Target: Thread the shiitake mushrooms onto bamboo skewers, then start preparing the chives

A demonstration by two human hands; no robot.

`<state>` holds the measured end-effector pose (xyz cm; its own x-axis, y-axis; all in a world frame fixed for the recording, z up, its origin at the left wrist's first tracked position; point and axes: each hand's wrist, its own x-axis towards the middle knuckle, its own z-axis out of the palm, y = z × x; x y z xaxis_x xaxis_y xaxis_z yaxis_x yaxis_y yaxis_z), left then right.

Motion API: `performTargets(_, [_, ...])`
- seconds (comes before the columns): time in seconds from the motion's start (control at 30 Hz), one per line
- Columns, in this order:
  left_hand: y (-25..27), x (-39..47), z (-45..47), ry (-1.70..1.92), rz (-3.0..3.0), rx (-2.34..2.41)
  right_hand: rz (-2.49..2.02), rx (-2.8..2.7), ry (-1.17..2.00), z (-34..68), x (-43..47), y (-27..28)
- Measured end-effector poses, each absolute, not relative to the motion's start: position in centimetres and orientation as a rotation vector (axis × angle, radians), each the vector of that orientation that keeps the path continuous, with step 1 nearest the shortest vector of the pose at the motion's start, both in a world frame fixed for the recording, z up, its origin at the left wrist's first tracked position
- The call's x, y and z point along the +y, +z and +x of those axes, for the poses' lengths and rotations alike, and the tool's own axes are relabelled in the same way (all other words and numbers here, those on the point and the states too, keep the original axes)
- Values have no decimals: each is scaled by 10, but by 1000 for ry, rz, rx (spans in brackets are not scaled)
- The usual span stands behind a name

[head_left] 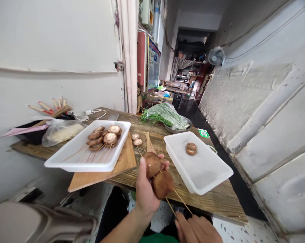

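Note:
Two large brown mushroom caps (152, 164) rest in my left hand (146, 189), its fingers curled round them. Two thin bamboo skewers (183, 201) run from these mushrooms down to my right hand (196, 229), which is closed on their lower ends. One skewer tip shows beyond the upper cap. Just past my left hand, two smaller mushrooms (136, 139) sit on the wooden table, beside a bundle of loose skewers (149, 141). Skewered mushrooms (105, 137) lie piled in the white tray (53, 163) on the left.
A second white tray (205, 182) at the right holds a few mushrooms (191, 148). The left tray overlaps a cutting board (102, 178). Behind are bagged green vegetables (165, 114) in a metal bowl (171, 130). A plastic bag (62, 131) and black container (32, 135) stand far left.

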<state>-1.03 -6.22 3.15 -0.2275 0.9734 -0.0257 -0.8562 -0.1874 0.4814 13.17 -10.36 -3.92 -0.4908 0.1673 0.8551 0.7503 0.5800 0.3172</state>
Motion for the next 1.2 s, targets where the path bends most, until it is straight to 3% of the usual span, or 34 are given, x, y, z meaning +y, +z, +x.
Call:
performTargets(0.43, [23,-51,-11,1749,371,608,-810,-2135,-825,135,-108,-58])
performTargets(0.97, [13,-42,-7,1596,338,681,-897,-2106,-587,121,-101,-41])
performTargets(1.07, [15,-38,-12,1681,442,644,-997,-2040,-346,127,-86,-38])
performTargets(1.2, [15,-36,-33,1647,793,706,-995,-1863,505,136,-66,-31])
